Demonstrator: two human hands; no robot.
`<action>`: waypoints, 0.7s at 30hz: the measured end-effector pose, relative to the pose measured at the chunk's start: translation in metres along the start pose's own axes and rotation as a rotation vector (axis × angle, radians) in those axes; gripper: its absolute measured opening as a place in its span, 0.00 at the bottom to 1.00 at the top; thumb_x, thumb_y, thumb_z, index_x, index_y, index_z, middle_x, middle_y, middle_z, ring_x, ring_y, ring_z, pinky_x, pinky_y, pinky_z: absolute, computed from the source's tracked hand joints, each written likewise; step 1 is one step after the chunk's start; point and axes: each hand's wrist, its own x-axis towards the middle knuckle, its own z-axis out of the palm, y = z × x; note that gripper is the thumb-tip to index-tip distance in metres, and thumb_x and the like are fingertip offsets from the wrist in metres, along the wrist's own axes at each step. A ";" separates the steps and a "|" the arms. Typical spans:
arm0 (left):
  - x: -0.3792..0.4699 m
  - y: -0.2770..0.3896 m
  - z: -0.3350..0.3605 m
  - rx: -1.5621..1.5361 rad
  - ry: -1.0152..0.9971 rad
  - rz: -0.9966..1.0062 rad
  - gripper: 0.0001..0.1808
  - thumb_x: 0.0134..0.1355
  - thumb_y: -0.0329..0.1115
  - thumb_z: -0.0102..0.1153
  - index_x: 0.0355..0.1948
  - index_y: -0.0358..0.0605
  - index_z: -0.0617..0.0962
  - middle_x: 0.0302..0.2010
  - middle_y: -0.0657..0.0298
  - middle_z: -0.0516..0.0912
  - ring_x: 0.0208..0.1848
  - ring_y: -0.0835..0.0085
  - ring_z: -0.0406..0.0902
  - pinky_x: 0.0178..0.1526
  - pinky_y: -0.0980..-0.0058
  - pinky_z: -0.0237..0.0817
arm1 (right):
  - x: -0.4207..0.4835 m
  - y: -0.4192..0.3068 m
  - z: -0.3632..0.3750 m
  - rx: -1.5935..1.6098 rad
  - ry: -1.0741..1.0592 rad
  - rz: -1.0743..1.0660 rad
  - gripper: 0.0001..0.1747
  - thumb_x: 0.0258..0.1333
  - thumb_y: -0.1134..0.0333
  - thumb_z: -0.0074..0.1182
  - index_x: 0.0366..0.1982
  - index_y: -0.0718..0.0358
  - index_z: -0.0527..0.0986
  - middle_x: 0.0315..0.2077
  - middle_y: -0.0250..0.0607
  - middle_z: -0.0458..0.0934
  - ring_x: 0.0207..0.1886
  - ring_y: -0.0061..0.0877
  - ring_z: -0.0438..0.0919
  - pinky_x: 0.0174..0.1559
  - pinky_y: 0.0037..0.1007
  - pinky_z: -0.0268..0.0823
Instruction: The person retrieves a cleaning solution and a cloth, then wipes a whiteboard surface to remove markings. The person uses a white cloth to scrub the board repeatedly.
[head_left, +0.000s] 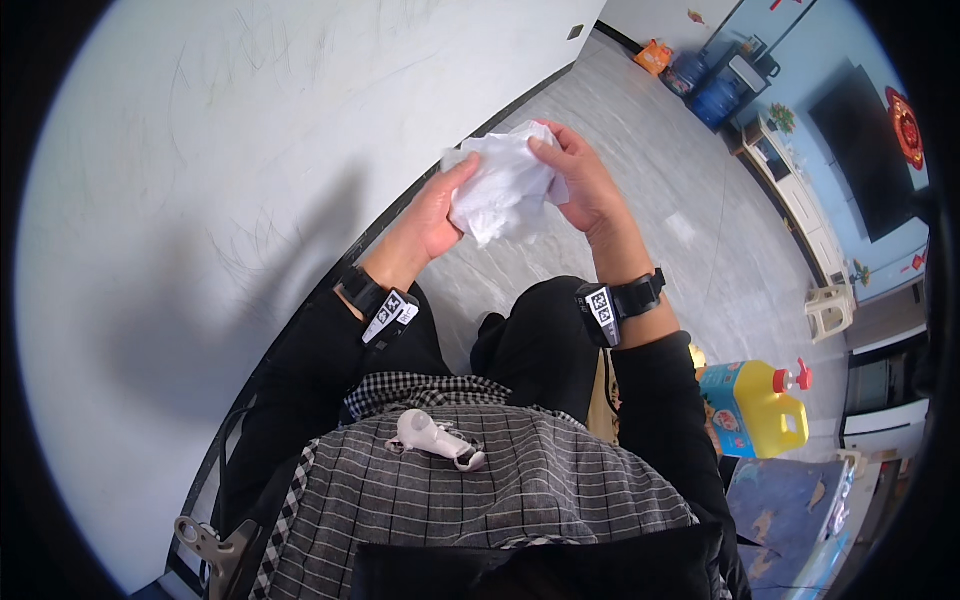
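A crumpled, thin white sheet, perhaps tissue or cloth (502, 180), is stretched between my two hands above the floor. My left hand (436, 210) pinches its left edge, thumb on top. At the upper right edge, my right hand (581, 176) grips it between thumb and fingers. Each wrist wears a black strap with a small device bearing printed codes. Lower down, a small white plastic object (435, 441) with a rounded head rests on my checked grey apron (525, 480).
A scuffed white wall (225, 150) runs close along my left. To my right stand a yellow jug with a red pump (761, 409) and a blue patterned surface (787, 510). Farther off are a plastic stool (829, 311), a television cabinet (799, 195) and blue water bottles (715, 101).
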 end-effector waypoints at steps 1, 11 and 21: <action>-0.001 0.002 0.003 0.007 -0.049 0.025 0.27 0.68 0.46 0.53 0.60 0.37 0.69 0.55 0.56 0.77 0.56 0.63 0.76 0.59 0.63 0.69 | 0.000 0.004 0.003 -0.022 -0.013 0.029 0.24 0.58 0.68 0.60 0.54 0.68 0.69 0.44 0.40 0.77 0.47 0.29 0.78 0.51 0.33 0.71; -0.009 0.025 -0.002 0.122 -0.027 -0.027 0.22 0.69 0.45 0.53 0.56 0.40 0.73 0.50 0.61 0.80 0.51 0.70 0.78 0.54 0.70 0.71 | 0.005 0.033 0.012 0.323 -0.180 0.145 0.25 0.58 0.70 0.59 0.57 0.66 0.69 0.49 0.42 0.77 0.53 0.31 0.76 0.57 0.36 0.69; -0.007 0.022 -0.070 0.399 0.280 -0.098 0.18 0.64 0.40 0.60 0.53 0.45 0.75 0.46 0.64 0.81 0.41 0.80 0.78 0.38 0.81 0.70 | -0.023 -0.030 0.027 0.096 -0.114 0.099 0.20 0.63 0.65 0.52 0.54 0.67 0.71 0.46 0.42 0.79 0.47 0.29 0.79 0.53 0.33 0.73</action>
